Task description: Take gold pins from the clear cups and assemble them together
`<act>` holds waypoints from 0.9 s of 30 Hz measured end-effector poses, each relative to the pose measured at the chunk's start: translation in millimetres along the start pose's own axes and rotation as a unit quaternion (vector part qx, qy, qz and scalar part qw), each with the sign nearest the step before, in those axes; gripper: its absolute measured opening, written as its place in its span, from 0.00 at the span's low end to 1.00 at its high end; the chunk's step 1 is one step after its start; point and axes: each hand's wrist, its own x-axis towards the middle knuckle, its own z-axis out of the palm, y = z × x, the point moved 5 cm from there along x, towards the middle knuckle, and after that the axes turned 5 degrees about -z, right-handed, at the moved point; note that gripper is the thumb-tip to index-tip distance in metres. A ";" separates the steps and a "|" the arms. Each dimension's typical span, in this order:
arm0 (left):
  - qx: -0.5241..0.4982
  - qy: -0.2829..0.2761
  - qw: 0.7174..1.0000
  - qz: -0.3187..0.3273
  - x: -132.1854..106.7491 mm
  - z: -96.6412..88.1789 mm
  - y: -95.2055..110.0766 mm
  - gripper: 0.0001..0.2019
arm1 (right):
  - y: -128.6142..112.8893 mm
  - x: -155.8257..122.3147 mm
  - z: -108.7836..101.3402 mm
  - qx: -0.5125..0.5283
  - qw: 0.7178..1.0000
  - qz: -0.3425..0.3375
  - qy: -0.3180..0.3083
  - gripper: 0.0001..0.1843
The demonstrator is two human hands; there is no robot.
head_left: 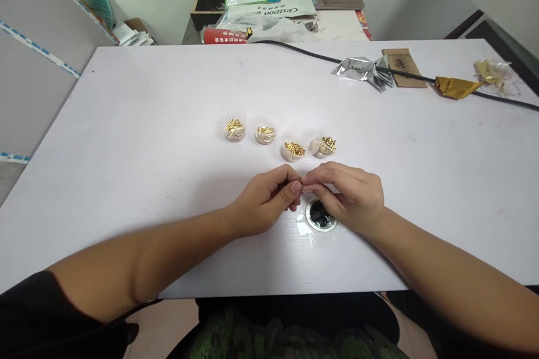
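Head view is showing the left hand point(265, 202) and right hand point(349, 193) meeting fingertip to fingertip, fingers closed, pinching a tiny brass piece point(301, 182) just above the white surface point(147, 123), near four small cups of brass pins point(293, 150), over a round black-centred dish point(320, 216).

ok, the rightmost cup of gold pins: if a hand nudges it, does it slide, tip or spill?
The rightmost cup looks small, shallow and thin-walled, so it is probably light and would slide on the smooth white table rather than tip. Its pins are heaped above the rim, so a sharp knock could likely spill some. Loose pins look slim, so they may roll.
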 end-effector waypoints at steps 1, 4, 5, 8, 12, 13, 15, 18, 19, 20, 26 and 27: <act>0.002 -0.004 1.000 0.003 -0.1 0.5 0.2 0.14 | 0.4 -0.5 -0.1 -0.001 1.000 0.006 -0.002 0.06; -0.007 -0.016 1.000 0.010 -0.2 1.7 1.0 0.13 | 1.1 -1.1 -1.6 -0.007 1.000 0.014 0.002 0.06; -0.011 -0.018 1.000 0.013 -0.1 1.9 1.2 0.12 | 1.1 -1.0 -2.0 -0.006 1.000 0.013 0.003 0.06; -0.015 -0.017 1.000 0.013 0.0 1.7 0.8 0.11 | 1.4 -0.5 -2.5 0.001 1.000 0.008 -0.003 0.06; -0.015 -0.010 1.000 0.008 -0.1 0.8 0.3 0.11 | 1.8 -0.3 -1.9 0.011 1.000 0.004 -0.019 0.05; -0.016 -0.008 1.000 0.011 0.0 0.4 0.6 0.11 | 1.3 -0.2 -1.9 0.010 1.000 -0.002 -0.021 0.06; -0.018 -0.006 1.000 0.016 0.2 -0.1 1.2 0.10 | 0.3 -0.1 -1.9 0.003 1.000 -0.011 -0.022 0.07; -0.021 -0.001 0.999 0.024 0.7 -1.0 1.8 0.09 | -0.3 -0.1 -1.4 -0.003 0.999 -0.014 -0.028 0.09; -0.022 0.003 0.999 0.026 0.9 -1.4 1.8 0.09 | -0.3 -0.2 -1.2 -0.005 0.999 -0.014 -0.033 0.10; -0.023 0.007 0.999 0.028 1.0 -1.9 1.7 0.09 | -0.6 -0.2 -1.2 -0.006 0.999 -0.015 -0.034 0.10; -0.032 0.011 0.998 0.053 0.7 -3.4 3.1 0.09 | -4.3 2.1 -4.9 -0.007 0.999 -0.045 -0.024 0.09; -0.031 0.014 0.998 0.059 0.5 -3.9 3.9 0.09 | -4.4 2.7 -5.1 -0.009 0.999 -0.047 -0.027 0.09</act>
